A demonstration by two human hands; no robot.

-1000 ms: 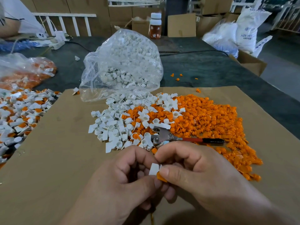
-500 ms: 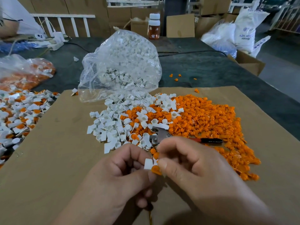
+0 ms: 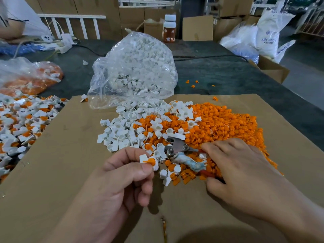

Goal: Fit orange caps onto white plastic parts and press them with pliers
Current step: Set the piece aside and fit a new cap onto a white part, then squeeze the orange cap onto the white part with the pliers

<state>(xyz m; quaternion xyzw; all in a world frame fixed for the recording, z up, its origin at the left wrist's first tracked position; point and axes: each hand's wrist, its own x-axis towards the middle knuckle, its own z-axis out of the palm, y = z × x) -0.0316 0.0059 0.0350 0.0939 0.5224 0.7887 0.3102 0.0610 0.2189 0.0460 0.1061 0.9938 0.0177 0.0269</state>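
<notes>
A dark green-grey surface (image 3: 228, 74) carries a wide sheet of brown cardboard (image 3: 52, 172). At the sheet's far edge slumps a clear plastic bag (image 3: 136, 67) stuffed with white pieces, its mouth spilling onto the cardboard. A broad heap of loose orange caps (image 3: 224, 123) spreads to the right. On its left it merges with a smaller pile of white plastic parts (image 3: 121, 132). The right hand (image 3: 242, 172) reaches over the orange heap onto the metal pliers with red handles (image 3: 177, 148), fingers across the upper handle and thumb beside the lower one. Whether its grip has closed on them cannot be told. The pliers lie on the mingled pieces, handles spread. The left hand (image 3: 119, 186) is raised just in front of the piles, its grip clamped, thumb against forefinger, on a small white plastic part (image 3: 143, 157) with a round orange cap (image 3: 151, 161) seated on it.
</notes>
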